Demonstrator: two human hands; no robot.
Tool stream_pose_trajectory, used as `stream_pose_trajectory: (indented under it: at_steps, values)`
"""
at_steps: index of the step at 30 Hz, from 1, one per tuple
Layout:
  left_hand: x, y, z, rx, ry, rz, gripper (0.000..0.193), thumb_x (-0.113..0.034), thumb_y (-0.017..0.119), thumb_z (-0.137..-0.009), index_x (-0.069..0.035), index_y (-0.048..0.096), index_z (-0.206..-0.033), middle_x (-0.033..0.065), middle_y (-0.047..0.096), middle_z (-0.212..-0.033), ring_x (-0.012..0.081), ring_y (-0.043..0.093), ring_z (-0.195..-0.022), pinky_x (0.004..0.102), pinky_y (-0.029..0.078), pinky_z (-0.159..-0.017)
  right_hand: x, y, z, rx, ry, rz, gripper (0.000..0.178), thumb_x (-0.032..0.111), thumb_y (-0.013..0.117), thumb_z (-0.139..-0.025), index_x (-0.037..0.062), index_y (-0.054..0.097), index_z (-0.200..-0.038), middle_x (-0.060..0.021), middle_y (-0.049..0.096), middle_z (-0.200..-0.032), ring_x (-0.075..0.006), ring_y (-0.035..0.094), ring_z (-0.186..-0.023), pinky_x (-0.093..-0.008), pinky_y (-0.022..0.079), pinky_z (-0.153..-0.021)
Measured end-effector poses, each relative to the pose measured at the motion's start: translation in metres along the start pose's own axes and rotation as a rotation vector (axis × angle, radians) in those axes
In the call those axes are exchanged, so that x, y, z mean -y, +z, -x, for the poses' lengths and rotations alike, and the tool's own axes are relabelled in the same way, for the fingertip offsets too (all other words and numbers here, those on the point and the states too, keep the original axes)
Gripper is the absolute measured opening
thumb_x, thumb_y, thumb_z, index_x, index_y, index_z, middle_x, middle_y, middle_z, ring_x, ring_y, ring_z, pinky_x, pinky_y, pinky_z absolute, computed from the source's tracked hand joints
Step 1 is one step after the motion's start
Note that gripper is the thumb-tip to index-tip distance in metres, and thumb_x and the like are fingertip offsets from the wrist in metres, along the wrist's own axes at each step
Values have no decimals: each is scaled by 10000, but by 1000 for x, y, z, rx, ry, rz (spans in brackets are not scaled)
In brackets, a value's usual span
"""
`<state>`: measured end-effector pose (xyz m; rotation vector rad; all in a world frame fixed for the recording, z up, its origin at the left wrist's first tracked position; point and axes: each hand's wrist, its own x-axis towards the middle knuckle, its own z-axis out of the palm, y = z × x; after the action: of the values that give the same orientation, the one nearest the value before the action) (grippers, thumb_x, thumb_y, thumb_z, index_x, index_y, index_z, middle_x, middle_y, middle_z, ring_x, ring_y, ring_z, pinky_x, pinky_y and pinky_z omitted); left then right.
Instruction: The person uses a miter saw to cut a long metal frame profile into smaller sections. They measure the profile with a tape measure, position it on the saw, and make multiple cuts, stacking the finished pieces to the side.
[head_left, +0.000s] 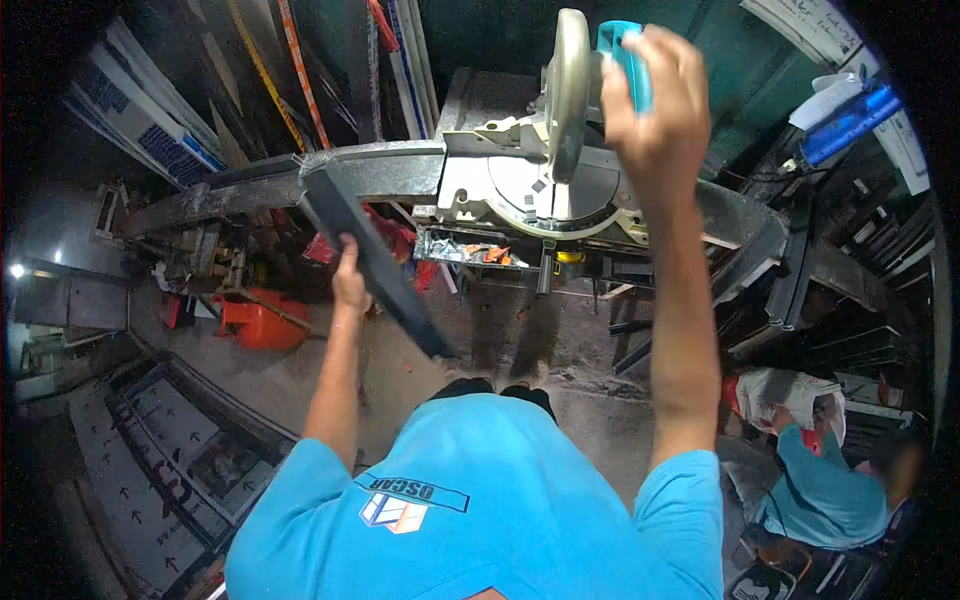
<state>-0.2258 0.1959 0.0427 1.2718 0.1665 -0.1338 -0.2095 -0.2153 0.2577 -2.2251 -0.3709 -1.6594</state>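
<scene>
Off to the left and nearest, the left hand (pixel 350 288) holds a dark grey profile bar (pixel 382 268) slantwise, fingers gripping its edge; its upper end overlaps the worktop (pixel 405 170), though whether they touch is hard to tell. Farther out, the right hand (pixel 662 110) curls its fingers around the teal handle (pixel 638 82) of a miter saw (pixel 568 95). Beyond, long strips (pixel 302 75) lean side by side.

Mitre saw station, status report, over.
Left hand: gripping dark profile, slanted. Right hand: on teal saw handle. Profile's upper end overlaps grey side rail in view; contact unclear.
</scene>
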Motion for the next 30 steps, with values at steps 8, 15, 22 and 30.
stream_pose_trajectory:
  at_steps: [8, 15, 22, 30]
  values:
    - [-17, -27, 25, 20, 258, -756, 377, -418, 656, -1030, -90, 588, -858, -99, 465, -768, 30, 403, -715, 241, 321, -612, 68, 81, 241, 865, 532, -42, 632, 274, 695, -922, -53, 487, -1422, -348, 433, -1459, -474, 413, -1391, -520, 342, -1166]
    - [-7, -10, 30, 229, 130, -695, 415, -424, 682, -994, -41, 601, -855, -77, 472, -767, 53, 413, -732, 268, 344, -639, 32, 121, 284, 1024, 498, 138, 459, 48, 592, -873, -86, 572, -1312, -314, 442, -1503, -470, 393, -1427, -542, 364, -1171]
    - [-3, -6, -7, 396, 44, -629, 408, -391, 658, -1015, 0, 642, -899, -57, 533, -772, 65, 462, -737, 282, 384, -650, 104, 86, 297, 1011, 521, -73, 299, 45, 664, -835, -59, 658, -1115, -294, 516, -1385, -459, 501, -1299, -504, 458, -1093]
    - [4, 52, -43, 654, -24, -772, 417, -357, 711, -996, 18, 640, -1165, 18, 667, -973, 83, 573, -860, 284, 475, -758, 83, 102, 267, 964, 517, 134, 608, 158, 687, -835, 3, 526, -1400, -228, 480, -1470, -417, 425, -1397, -543, 326, -1189]
